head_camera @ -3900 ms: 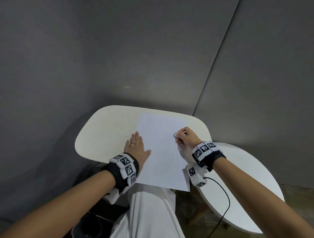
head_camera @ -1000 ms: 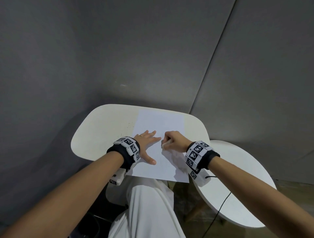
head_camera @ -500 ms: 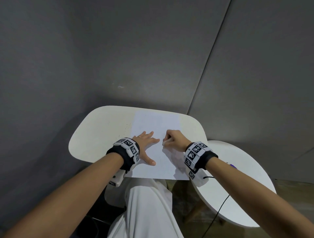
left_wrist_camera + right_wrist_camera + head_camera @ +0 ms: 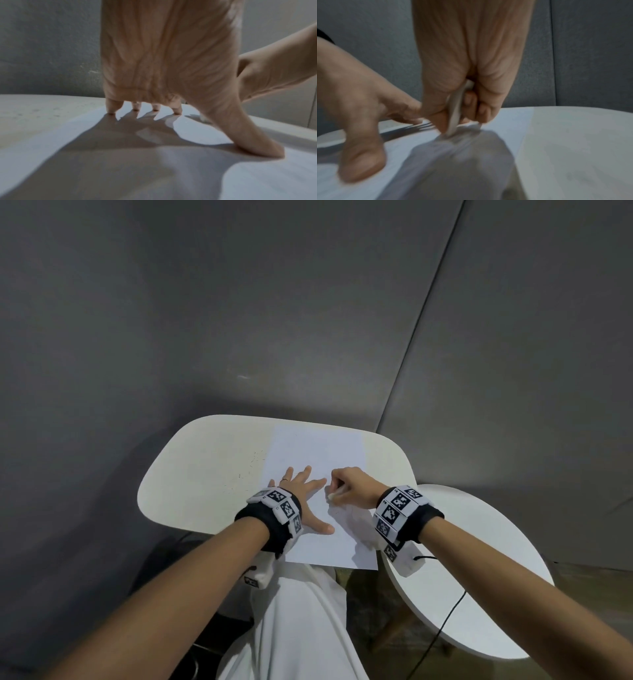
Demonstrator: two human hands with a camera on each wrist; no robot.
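White paper [image 4: 318, 446] | left grip [image 4: 303, 501] spread flat on it | right grip [image 4: 352, 487] pinching slim white tool [image 4: 455, 111]

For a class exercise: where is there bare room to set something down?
Bare: table left of the sheet; side table beside the cable. Crowded: mid-sheet, where left hand and right hand, gripping a white stick, sit close.

Black wristbands [image 4: 253, 517], white coded tiles [image 4: 286, 508]; ring [image 4: 283, 481]; black cable [image 4: 426, 558]; white garment [image 4: 301, 628].

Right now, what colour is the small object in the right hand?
White. The small object shows best in the right wrist view.
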